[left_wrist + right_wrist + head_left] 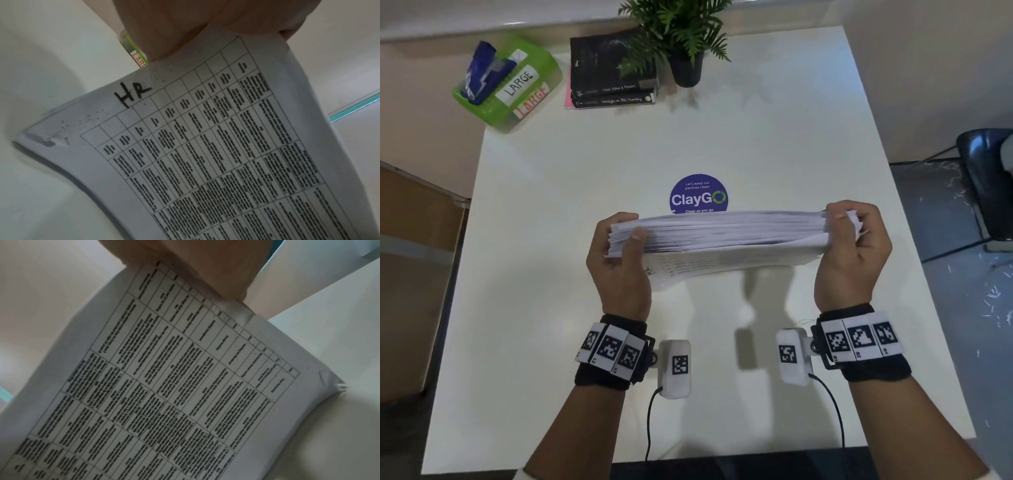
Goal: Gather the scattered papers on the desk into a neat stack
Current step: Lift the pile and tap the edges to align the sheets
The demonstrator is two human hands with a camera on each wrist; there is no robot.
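A thick stack of papers [726,236] is being held on edge between the two hands, its lower edge seeming to rest on the white desk [551,205]. Its one end is being gripped by the left hand [618,260], thumb curled over the top edge, and its other end by the right hand [854,253], fingers wrapped over the corner. Facing the wrists, a printed table sheet marked "HR" [133,94] is being shown, while a round ClayGo sticker [698,193] is lying just beyond the hands.
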